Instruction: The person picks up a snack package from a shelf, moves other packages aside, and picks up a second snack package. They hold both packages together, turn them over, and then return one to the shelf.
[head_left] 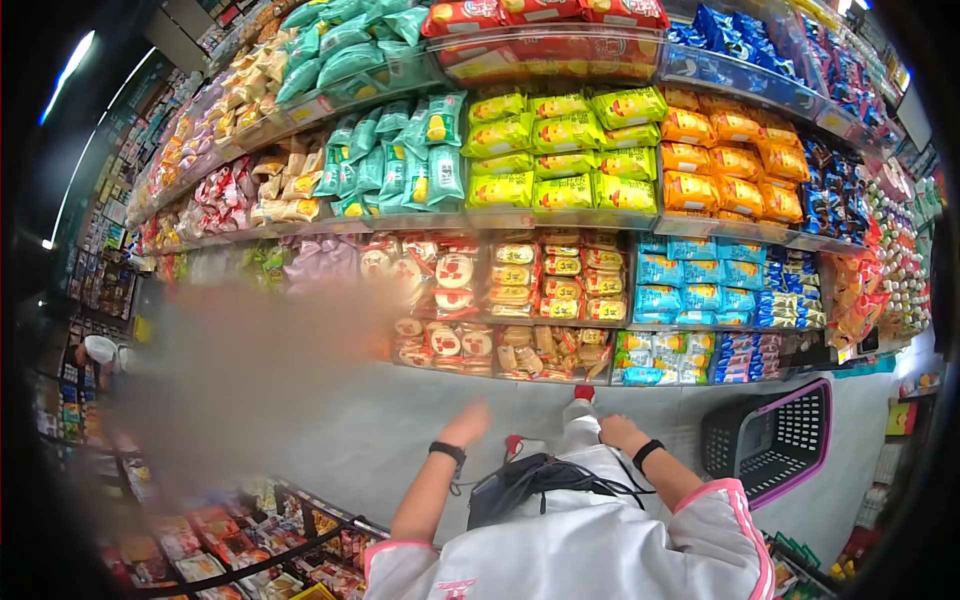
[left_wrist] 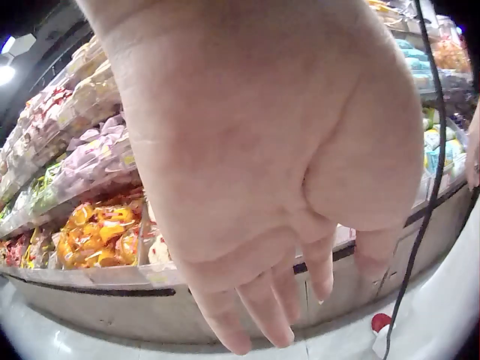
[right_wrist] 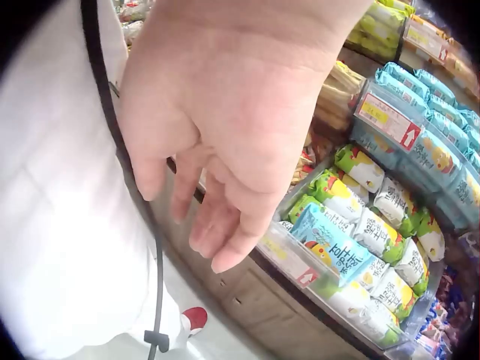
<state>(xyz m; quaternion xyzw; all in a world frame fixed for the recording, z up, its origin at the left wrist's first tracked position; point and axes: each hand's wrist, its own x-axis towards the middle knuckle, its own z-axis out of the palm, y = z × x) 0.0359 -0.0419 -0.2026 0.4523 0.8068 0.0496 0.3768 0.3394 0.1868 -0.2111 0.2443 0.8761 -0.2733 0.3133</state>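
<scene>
My left hand (head_left: 470, 424) hangs at my left side, a black band at its wrist. In the left wrist view its fingers (left_wrist: 271, 311) point down, loosely extended and holding nothing. By my right hip is my right hand (head_left: 622, 432), also with a black wristband. Its fingers (right_wrist: 217, 225) are relaxed and slightly bent, with no item in them. Close beyond the right hand are green-and-white snack packs (right_wrist: 361, 231) in a clear shelf bin, a blue pack (right_wrist: 330, 244) lying on top of them.
Tiered shelves hold lime-green packs (head_left: 565, 135), orange packs (head_left: 735, 150) and light-blue packs (head_left: 700, 275). A dark shopping basket (head_left: 770, 440) with a purple rim sits on the grey floor (head_left: 400, 400) to my right. Black cords (head_left: 545, 475) hang at my waist. A large grey blur covers the head view's left.
</scene>
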